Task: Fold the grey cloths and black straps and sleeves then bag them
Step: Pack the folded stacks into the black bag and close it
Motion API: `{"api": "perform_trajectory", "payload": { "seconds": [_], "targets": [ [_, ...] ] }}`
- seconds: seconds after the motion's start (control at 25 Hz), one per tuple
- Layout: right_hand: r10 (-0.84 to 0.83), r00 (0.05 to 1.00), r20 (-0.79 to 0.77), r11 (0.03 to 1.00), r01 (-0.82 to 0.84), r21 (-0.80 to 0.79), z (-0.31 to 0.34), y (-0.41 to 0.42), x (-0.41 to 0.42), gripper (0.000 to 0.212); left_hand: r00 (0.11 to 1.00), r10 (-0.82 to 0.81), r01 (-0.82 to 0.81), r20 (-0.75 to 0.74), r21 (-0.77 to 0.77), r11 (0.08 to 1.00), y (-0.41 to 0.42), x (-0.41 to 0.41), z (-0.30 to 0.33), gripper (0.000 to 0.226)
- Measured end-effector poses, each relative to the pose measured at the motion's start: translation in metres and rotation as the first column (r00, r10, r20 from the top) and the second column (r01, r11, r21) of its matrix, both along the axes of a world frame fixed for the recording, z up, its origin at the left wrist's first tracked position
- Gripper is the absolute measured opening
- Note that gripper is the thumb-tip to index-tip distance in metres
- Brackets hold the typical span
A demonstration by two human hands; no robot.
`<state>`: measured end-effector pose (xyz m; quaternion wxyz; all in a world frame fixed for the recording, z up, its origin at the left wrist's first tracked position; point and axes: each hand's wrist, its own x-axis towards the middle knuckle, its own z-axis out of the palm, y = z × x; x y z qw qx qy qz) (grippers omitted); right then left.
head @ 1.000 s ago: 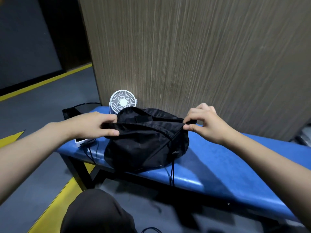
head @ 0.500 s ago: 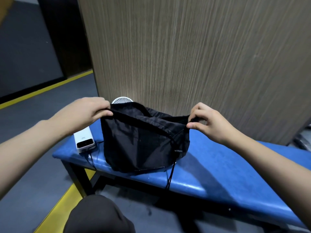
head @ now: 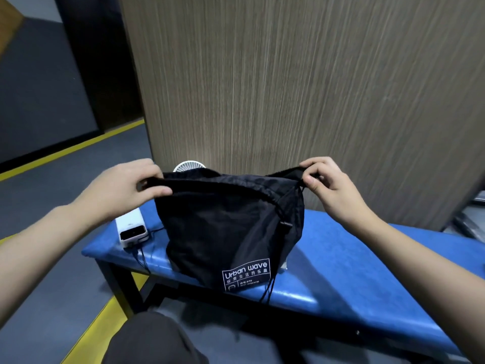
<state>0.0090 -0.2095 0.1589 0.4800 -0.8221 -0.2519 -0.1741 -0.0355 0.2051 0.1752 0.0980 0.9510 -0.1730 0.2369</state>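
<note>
— Which step is the person on?
— The bagging end: both hands — left hand (head: pixel 123 190), right hand (head: pixel 332 186) — pinch the black bag (head: pixel 228 232) by its rim, its base resting on the blue surface (head: pixel 354 271).
— And next?
— Probably drawing the cord (head: pixel 270 287) tight; the contents are hidden.

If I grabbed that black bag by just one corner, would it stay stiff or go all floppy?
Probably floppy: the black bag is thin cloth that wrinkles and sags between the left hand and right hand pinching its top edge. It likely carries some weight, since its bottom bulges on the blue bench. Its cords would dangle.
</note>
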Motion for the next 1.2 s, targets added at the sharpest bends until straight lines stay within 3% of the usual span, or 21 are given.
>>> {"api": "perform_trajectory", "payload": {
  "seconds": [0.08, 0.24, 0.32, 0.48, 0.64, 0.72, 0.8, 0.88, 0.96, 1.04, 1.2],
  "targets": [
    [0.027, 0.998, -0.065, 0.995, -0.021, 0.098, -0.007, -0.007, 0.000, 0.016, 0.978, -0.132, 0.111, -0.164, -0.130, 0.985, 0.007, 0.007, -0.003, 0.040],
    [0.091, 0.986, -0.141, 0.965, -0.052, 0.258, -0.007, -0.011, -0.004, 0.017, 0.883, -0.210, 0.096, -0.420, -0.278, 0.956, 0.008, 0.029, -0.010, 0.048],
    [0.124, 0.977, -0.171, 0.941, -0.061, 0.332, -0.004, -0.012, -0.007, 0.017, 0.853, -0.215, 0.082, -0.476, -0.285, 0.955, 0.009, 0.042, -0.012, 0.052],
    [0.186, 0.944, -0.271, 0.894, -0.049, 0.445, -0.004, -0.016, -0.008, 0.027, 0.952, -0.036, -0.023, -0.305, -0.188, 0.982, 0.005, 0.055, 0.000, 0.021],
    [0.300, 0.876, -0.378, 0.814, -0.028, 0.580, 0.002, -0.011, -0.012, 0.035, 0.988, 0.142, -0.144, 0.054, 0.036, 0.989, -0.003, 0.060, 0.002, 0.038],
    [0.317, 0.862, -0.396, 0.809, -0.028, 0.587, 0.003, -0.004, -0.011, 0.036, 0.980, 0.185, -0.188, 0.066, 0.039, 0.981, -0.020, 0.063, -0.004, 0.031],
    [0.316, 0.864, -0.392, 0.825, -0.046, 0.564, 0.003, 0.002, -0.010, 0.036, 0.993, 0.120, -0.120, -0.002, -0.027, 0.992, -0.041, 0.066, -0.013, 0.024],
    [0.317, 0.870, -0.379, 0.836, -0.067, 0.544, 0.004, 0.007, -0.010, 0.036, 0.994, -0.081, 0.078, -0.074, -0.042, 0.996, -0.061, 0.063, -0.024, 0.044],
    [0.325, 0.872, -0.365, 0.841, -0.090, 0.534, 0.004, 0.010, -0.011, 0.035, 0.934, -0.314, 0.305, -0.168, -0.077, 0.949, -0.085, 0.057, -0.027, 0.065],
    [0.342, 0.872, -0.350, 0.839, -0.116, 0.532, 0.004, 0.013, -0.012, 0.035, 0.883, -0.409, 0.401, -0.231, -0.084, 0.912, -0.109, 0.051, -0.028, 0.083],
    [0.382, 0.864, -0.326, 0.824, -0.159, 0.544, 0.001, 0.015, -0.014, 0.034, 0.895, -0.434, 0.440, -0.104, 0.046, 0.897, -0.148, 0.048, -0.036, 0.064]
  ]
}}
